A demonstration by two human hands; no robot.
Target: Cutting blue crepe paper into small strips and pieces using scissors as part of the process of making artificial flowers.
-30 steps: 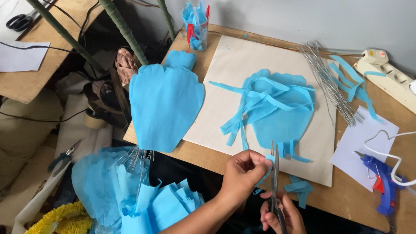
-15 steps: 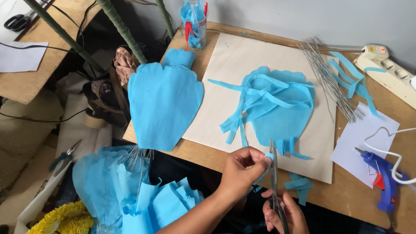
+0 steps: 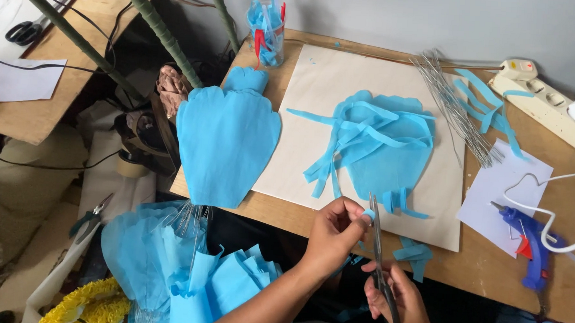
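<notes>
The wooden counter (image 3: 298, 213) runs ahead of the fingers, its near edge just beyond them; a pale board (image 3: 315, 117) covers much of it, with bare room on its left half; on the board, straight ahead of the fingers, lies a blue paper petal (image 3: 391, 159) with loose blue strips across it; a larger blue petal (image 3: 227, 139) overhangs the counter's near edge, up and left of the fingers; below left of them, off the counter, sits a heap of blue crepe pieces (image 3: 185, 273); far ahead and left stands a clear cup (image 3: 267, 31) holding blue scraps and red-handled tools; a bundle of thin wires (image 3: 455, 104) lies ahead and right; a blue glue gun (image 3: 529, 243) rests right of the fingers on a white sheet (image 3: 503, 187); the left hand (image 3: 336, 235) pinches a small blue paper bit (image 3: 367, 215) between closed fingers at the counter's edge; the right hand (image 3: 401, 302) grips the scissors (image 3: 379, 262), blades narrow, their tips touching that bit.
</notes>
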